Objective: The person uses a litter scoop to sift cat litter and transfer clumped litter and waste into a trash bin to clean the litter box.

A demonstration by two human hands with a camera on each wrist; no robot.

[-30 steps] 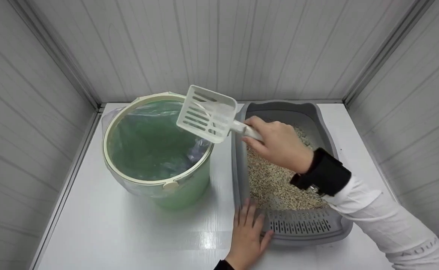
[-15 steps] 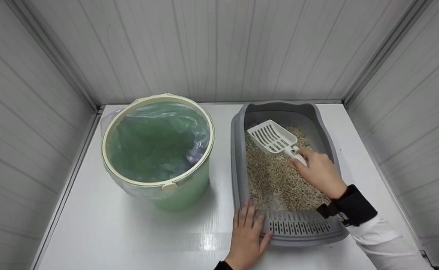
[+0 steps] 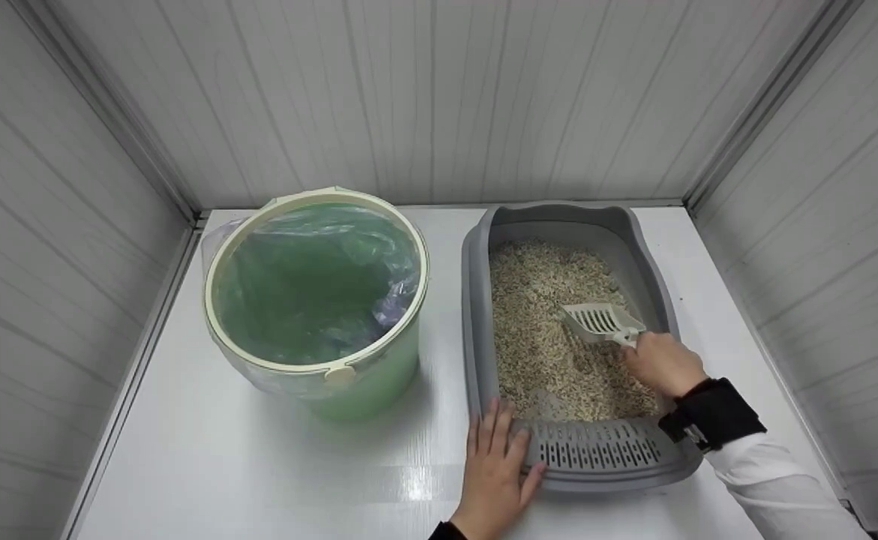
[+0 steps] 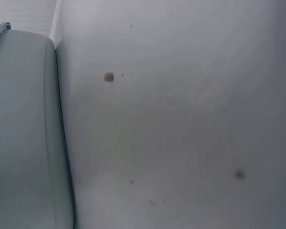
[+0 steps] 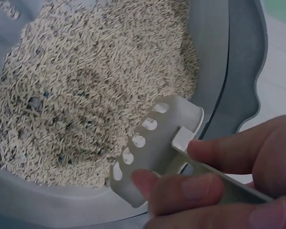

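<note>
My right hand (image 3: 664,364) grips the handle of a white slotted litter scoop (image 3: 601,322) over the right half of a grey litter box (image 3: 478,322). The scoop's head is at the surface of the tan litter pellets (image 3: 533,315). In the right wrist view the fingers (image 5: 186,191) and thumb curl round the handle, and the scoop's back with its row of holes faces the camera. With fingers outstretched, my left hand (image 3: 493,474) rests on the box's front left corner. That hand is outside the left wrist view, which shows the box's outer wall (image 4: 24,129).
Left of the box stands a green bucket (image 3: 364,397) with a cream rim and a clear plastic liner (image 3: 319,225). Both stand on a white tabletop (image 3: 206,450) enclosed by grey panel walls (image 3: 439,97). The box's front has a slotted ledge (image 3: 596,450).
My right hand has carried the scoop from beside the bucket's rim back over the litter box, then down and toward the box's right side. My left hand stays in place.
</note>
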